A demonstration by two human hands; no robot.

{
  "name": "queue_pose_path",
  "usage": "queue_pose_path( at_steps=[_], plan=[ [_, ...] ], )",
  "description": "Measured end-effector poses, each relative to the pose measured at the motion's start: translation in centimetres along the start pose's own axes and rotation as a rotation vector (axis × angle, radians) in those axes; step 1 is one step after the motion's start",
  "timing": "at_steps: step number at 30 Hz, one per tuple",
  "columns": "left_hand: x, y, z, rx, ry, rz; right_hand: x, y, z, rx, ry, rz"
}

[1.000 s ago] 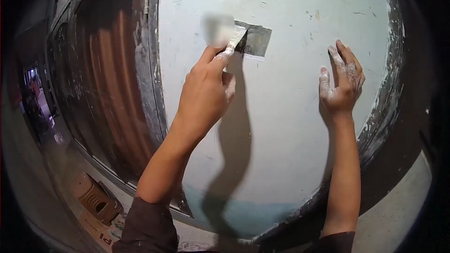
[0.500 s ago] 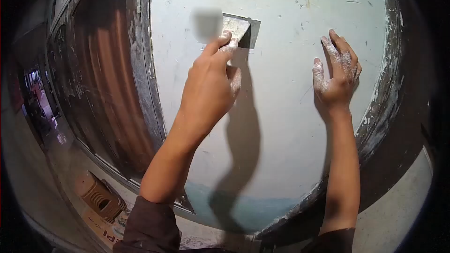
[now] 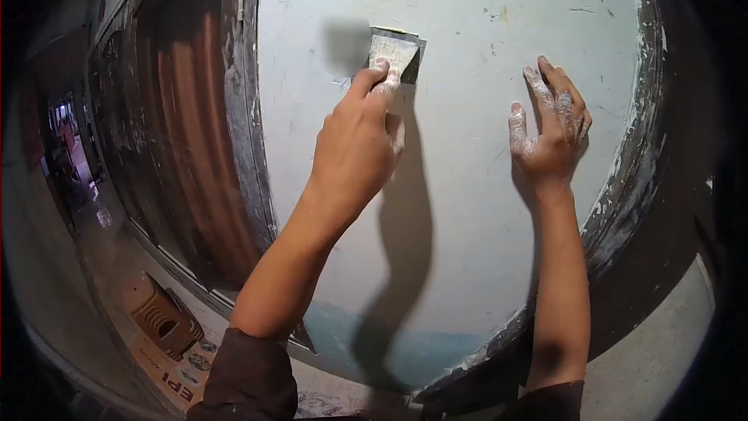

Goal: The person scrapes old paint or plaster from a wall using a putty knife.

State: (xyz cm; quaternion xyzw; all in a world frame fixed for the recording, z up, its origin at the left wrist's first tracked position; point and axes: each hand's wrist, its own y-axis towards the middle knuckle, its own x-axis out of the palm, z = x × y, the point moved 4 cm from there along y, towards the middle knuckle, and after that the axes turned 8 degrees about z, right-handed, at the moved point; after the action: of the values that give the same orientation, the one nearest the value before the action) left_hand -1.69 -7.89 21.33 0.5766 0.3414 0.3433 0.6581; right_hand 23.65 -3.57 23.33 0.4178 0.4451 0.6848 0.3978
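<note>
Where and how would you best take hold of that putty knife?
I'd grip the putty knife by its narrow end, coming from below, as the left hand does: the blade widens upward. Any handle is hidden by the hand.

The left hand (image 3: 354, 144) is turning its back to the view, closing in a pinch, with two whitened fingertips (image 3: 382, 65) pressing forward above the knuckles and another whitened digit curling at its right side. Below it, the left forearm (image 3: 292, 257) is slanting down and outward. The right hand (image 3: 552, 140) is spreading its thumb (image 3: 517, 129) to its left, pointing two powdered fingers upward and bending the others; beneath it, the right forearm (image 3: 562, 273) is standing nearly upright.
</note>
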Motion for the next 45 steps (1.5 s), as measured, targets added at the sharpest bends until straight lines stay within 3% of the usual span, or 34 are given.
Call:
queue_pose_path(
  at_steps=[2, 12, 14, 18, 28, 34, 37, 40, 45],
  plan=[
    [0.2, -0.1, 0.0, -0.100, -0.034, -0.082, -0.1, 0.2, -0.1, 0.017, 0.001, -0.015],
    [-0.1, 1.2, 0.8, -0.109, -0.054, -0.076, 0.3, 0.2, 0.4, -0.004, 0.026, 0.004],
    [-0.1, 0.4, 1.0, -0.023, 0.009, -0.045, 0.3, -0.1, 0.6, -0.014, 0.044, 0.017],
    [-0.4, 1.4, 1.4, -0.106, -0.048, -0.088, 0.0, 0.0, 0.6, -0.015, 0.050, 0.021],
    [0.6, -0.1, 1.5, -0.102, -0.009, -0.075, 0.1, 0.0, 0.4, -0.016, 0.055, 0.006],
    [0.7, 0.5, 1.7, -0.046, 0.015, 0.002, 0.1, 0.0, 0.3, -0.019, 0.027, 0.007],
    [0.8, 0.0, 1.5, -0.132, 0.001, -0.105, 0.1, -0.2, 0.1, 0.008, 0.006, -0.004],
    [0.5, 0.7, 2.2, -0.168, -0.021, -0.077, 0.3, 0.0, 0.4, 0.004, 0.006, -0.005],
    [1.2, -0.1, 1.7, -0.071, 0.031, -0.053, 0.2, -0.3, 0.2, -0.001, 0.015, 0.016]
  ],
)
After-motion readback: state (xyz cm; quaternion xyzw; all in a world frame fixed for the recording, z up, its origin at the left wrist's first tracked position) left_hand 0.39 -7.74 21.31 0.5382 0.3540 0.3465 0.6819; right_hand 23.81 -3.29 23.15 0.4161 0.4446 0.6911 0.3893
